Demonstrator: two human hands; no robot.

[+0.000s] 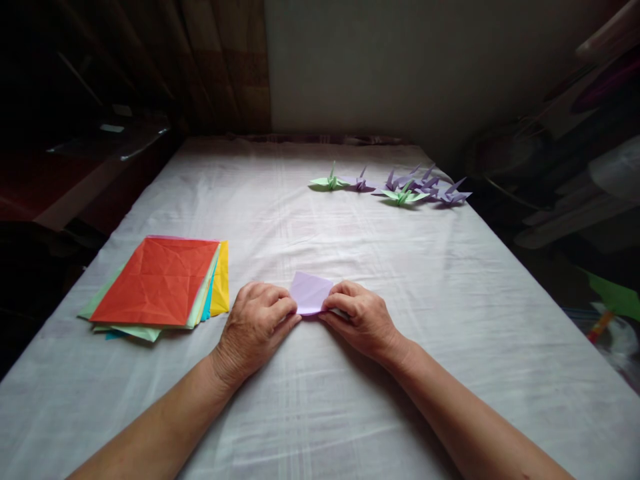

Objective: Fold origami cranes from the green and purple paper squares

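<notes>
At the far left, a stack of coloured sheets [157, 283] is lying on the white cloth [300, 413] that is covering the table. A creased orange-red sheet is sitting on top, with pale green, teal and yellow edges poking out beneath it. Near the stack's yellow edge but not touching it, the left hand [257, 327] is resting knuckles-up on the cloth, its fingers curled in, its thumb and fingertips pinching the left side of the lilac paper [310, 293]. That paper is lying in the near half of the table, between the 2 hands. It is folded small, with 1 corner pointing away from the person and its near edge hidden under the fingers. The right hand [360, 320] is meeting it from the other side, fingers bent and pressed close together, nipping the paper's lower right edge down against the cloth. The fingertips of the 2 hands are almost touching just below the paper. Well beyond them, towards the far right of the cloth, folded cranes are standing in a loose row: a green crane [329, 181] at its left end, another green one [403, 195] further along, and several lilac cranes [453, 195] around and past it, the last sitting near the table's right edge.
</notes>
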